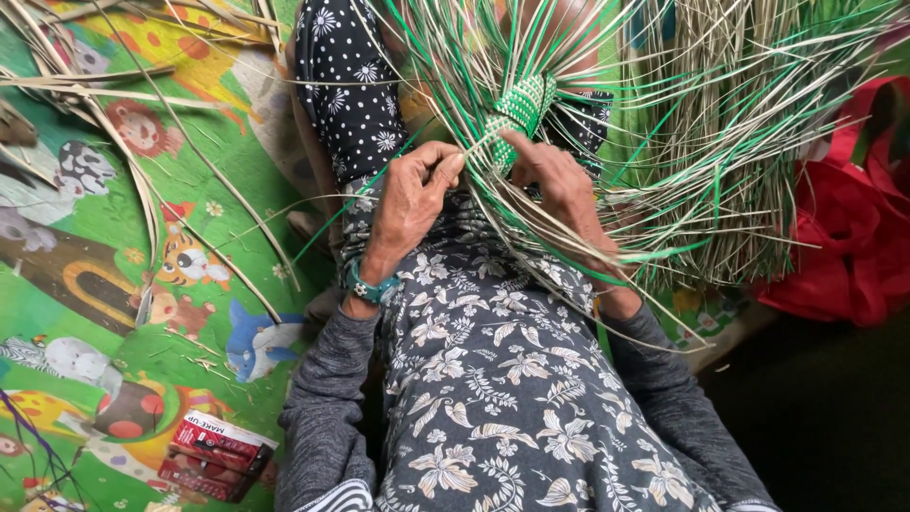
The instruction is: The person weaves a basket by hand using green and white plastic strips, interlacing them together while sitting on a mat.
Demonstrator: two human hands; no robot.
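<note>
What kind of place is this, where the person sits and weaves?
Probably a home floor used for craft work: a colourful cartoon-animal play mat covers it, loose straw strips pile up at the right, and both hands work a green-and-pale woven piece.

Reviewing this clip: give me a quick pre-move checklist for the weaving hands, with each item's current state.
1. Left hand pinching a pale strand by the woven band: ok.
2. Right hand on the strands below the green-and-white woven band: ok.
3. Band held up in front of both hands: ok.
4. Loose strands fan out untangled: cannot tell.
5. Red cloth apart from the hands: ok.
6. Small red packet on the mat, away from the work: ok.
</note>
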